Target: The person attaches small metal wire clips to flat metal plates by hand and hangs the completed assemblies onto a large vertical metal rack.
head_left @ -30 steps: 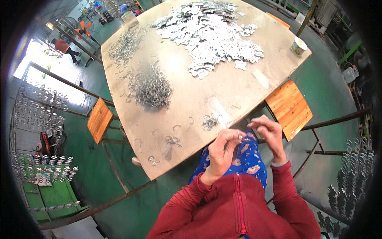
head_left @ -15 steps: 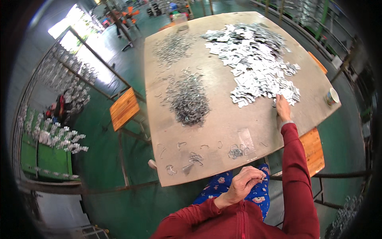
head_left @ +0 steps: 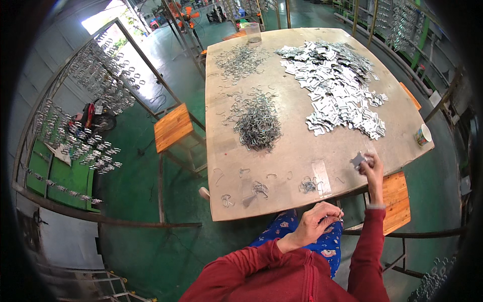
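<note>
Pinching a flat metal plate [head_left: 357,160] over the near right part of the tabletop [head_left: 294,151]
The right hand [head_left: 373,169] is grasping the plate, its forearm stretching forward; the left hand [head_left: 313,223], forearm slanting inward, is clasping a small metal piece [head_left: 341,216], mostly hidden, just short of the tabletop's near edge.

You drew your right hand [head_left: 373,172] back from the pile of flat metal plates [head_left: 338,95] toward the near edge of the table [head_left: 294,136], bringing one notched plate [head_left: 357,160] along.
</note>
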Motion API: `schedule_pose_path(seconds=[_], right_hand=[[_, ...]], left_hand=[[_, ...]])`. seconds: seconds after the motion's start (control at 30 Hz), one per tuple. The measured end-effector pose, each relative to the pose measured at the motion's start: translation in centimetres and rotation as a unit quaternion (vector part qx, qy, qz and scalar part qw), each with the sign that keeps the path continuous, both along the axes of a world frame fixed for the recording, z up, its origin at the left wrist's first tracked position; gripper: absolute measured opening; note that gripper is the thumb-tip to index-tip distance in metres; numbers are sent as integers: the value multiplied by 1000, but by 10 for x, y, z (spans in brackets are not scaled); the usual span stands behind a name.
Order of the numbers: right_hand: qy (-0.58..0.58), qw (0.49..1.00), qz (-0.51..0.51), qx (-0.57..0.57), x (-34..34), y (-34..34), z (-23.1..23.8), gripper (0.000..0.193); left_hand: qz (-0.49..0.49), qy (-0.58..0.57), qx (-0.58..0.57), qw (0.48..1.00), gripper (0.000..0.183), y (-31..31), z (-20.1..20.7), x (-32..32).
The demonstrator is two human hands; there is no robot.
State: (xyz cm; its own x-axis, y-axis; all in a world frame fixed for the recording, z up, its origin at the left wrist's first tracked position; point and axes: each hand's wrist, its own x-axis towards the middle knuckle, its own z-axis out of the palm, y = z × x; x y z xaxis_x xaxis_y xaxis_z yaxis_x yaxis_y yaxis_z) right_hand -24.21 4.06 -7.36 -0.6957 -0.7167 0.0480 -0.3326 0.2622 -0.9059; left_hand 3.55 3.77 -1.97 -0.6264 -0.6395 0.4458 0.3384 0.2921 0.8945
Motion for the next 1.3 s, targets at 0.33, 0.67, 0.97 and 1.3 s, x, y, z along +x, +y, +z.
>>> schedule_pose_path(seconds=[0.33,0.67,0.97,1.3], right_hand=[[-276,948,49,-148,111,40,75,28],[-343,924,54,-158,116,56,84,29],[-96,980,47,-167,149,68,95,20],[-123,981,47,-143,144,64,95,19]], left_hand=[[-39,-59,89,994,8,-18,-14,-13],[-27,-91,74,993,7,-9,-16,-19],[-3,-131,-17,991,16,-15,-26,-7],[249,-497,-87,827,27,-209,-52,37]])
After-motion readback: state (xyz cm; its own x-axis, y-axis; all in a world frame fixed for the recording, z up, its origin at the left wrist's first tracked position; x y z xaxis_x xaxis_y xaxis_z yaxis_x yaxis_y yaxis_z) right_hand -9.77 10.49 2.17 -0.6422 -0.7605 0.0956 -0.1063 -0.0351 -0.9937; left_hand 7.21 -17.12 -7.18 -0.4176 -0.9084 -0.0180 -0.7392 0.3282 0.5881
